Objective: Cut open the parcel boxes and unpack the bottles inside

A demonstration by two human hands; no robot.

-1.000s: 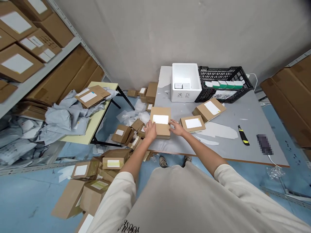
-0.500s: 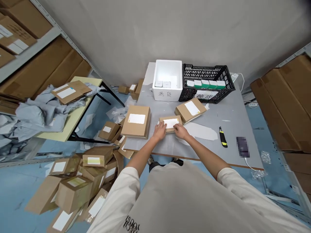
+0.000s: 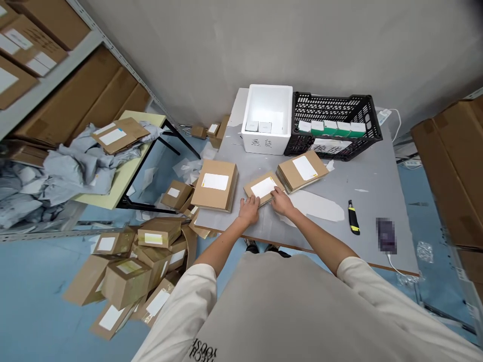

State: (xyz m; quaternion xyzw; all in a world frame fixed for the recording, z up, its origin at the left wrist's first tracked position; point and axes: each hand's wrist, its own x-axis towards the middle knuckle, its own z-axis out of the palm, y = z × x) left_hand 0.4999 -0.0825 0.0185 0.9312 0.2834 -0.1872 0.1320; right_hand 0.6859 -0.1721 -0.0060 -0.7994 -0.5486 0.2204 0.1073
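Reaching forward from a cream T-shirt sleeve, the right hand [image 3: 282, 202] lies open, its fingers flat against the lower right edge of a small kraft mailer box [image 3: 263, 188]. The left hand [image 3: 249, 210] sits just below the box's near edge, loosely open, with its fingertips at or touching the cardboard. Neither hand closes around the box. It lies flat and tilted, with a white label on top, and its long axis runs from near the left hand up and away to the right. The right hand is over its nearer end and slightly on top of it.

Just right of the box is a stack of kraft mailers [image 3: 302, 171], and to its left lies a larger kraft mailer box [image 3: 215, 185]. Both sit on a grey bench [image 3: 324, 241]. Farther back stand a white foam box [image 3: 267, 100] holding two small white cartons and a black plastic crate [image 3: 332, 108] holding white-and-green cartons. To the right lie a yellow-and-black utility knife [image 3: 353, 217] and a pixelated dark object [image 3: 385, 235]. Down on the left, kraft boxes [image 3: 132, 261] are heaped on the blue floor [image 3: 33, 281].
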